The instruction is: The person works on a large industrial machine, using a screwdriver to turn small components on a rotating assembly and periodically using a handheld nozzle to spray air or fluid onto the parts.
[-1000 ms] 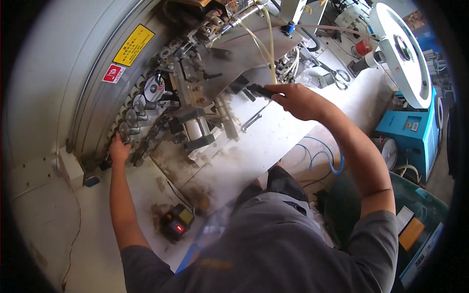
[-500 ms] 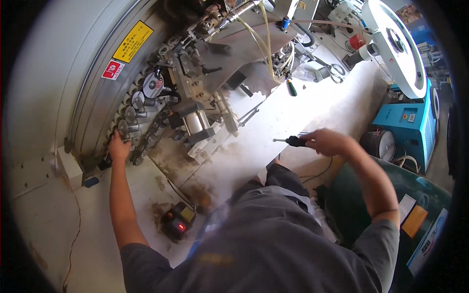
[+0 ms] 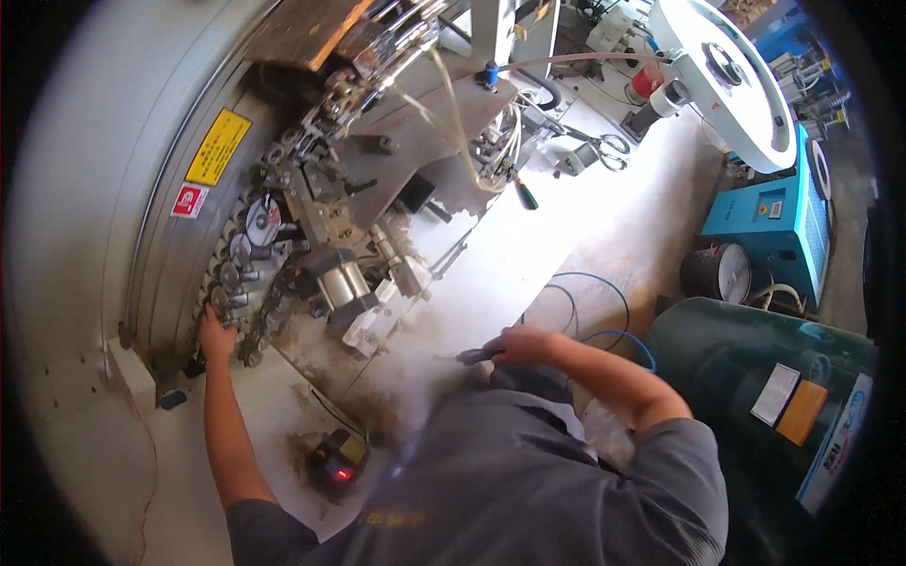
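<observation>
Left hand (image 3: 217, 337): my arm reaches to the machine (image 3: 318, 201); my fingers are at the lower end of the rollers (image 3: 226, 275), tips hidden, so I cannot tell whether they pinch anything.
Rollers: a slanting row beside the metal panel (image 3: 179, 250), just below a pale disc (image 3: 263, 220).
Right hand (image 3: 524, 345): my fingers are closed round the handle of a dark tool (image 3: 475, 357), near my lap.
Tool: blurred, its thin end pointing left over the bench (image 3: 500, 283), well apart from the rollers.
Bench: a wrench (image 3: 448, 259) lies near the machine; a green-handled screwdriver (image 3: 526, 193) and scissors (image 3: 613, 151) lie farther off.
Left forearm: near it, a dark box (image 3: 340, 459) shows a red light.
Right side: a white wheel (image 3: 746, 104) above a blue cabinet (image 3: 755, 222).
</observation>
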A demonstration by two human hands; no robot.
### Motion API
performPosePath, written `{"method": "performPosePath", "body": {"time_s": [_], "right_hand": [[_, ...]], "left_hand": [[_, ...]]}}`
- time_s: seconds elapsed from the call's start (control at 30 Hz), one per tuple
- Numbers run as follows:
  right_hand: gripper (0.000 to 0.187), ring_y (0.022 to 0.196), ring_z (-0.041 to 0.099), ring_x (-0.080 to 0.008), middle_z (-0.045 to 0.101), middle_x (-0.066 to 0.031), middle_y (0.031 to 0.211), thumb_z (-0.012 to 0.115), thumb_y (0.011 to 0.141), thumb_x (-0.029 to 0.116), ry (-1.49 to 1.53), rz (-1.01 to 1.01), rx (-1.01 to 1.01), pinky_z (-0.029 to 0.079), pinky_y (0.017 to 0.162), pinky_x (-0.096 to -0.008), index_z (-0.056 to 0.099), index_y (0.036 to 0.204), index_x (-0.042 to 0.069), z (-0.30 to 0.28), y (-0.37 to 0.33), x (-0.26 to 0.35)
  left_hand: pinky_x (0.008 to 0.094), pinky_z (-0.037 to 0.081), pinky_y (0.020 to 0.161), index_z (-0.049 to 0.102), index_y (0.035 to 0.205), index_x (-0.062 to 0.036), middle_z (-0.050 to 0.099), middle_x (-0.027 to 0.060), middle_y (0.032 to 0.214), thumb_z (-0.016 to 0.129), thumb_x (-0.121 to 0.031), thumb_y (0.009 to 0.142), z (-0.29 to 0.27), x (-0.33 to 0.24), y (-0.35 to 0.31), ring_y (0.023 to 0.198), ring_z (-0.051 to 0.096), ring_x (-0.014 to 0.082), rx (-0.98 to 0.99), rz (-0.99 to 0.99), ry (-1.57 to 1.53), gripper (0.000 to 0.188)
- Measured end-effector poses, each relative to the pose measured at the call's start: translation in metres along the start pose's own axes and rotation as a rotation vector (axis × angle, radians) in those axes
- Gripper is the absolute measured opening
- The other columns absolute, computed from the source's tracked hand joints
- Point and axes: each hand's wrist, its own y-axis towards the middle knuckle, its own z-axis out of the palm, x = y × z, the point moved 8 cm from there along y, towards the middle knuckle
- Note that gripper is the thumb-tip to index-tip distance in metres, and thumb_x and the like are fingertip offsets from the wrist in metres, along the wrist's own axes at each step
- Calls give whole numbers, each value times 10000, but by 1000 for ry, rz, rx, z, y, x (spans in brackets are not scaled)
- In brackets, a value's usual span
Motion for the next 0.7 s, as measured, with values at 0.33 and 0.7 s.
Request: {"method": "performPosePath", "body": {"time_s": [0.33,0.7], "right_hand": [[313,1155,609,-331,609,-136,1274,588,905,161,-108,310,-571,530,921,-456,681,1203,141,-50,151,-160],[342,1032,708,-267,722,-88,1138,523,986,241,-472,46,-443,569,790,-402,623,1304,165,-65,260,-173]], "left_hand": [[430,431,1086,517,1414,-16,560,205,1403,645,2,821,-34,-4,-12,1302,544,368,-188,-97,-234,606],[275,516,799,680,935,-1,717,56,1030,654,-85,969,-181,-207,-84,895,656,135,-339,26,-1022,94]]}}
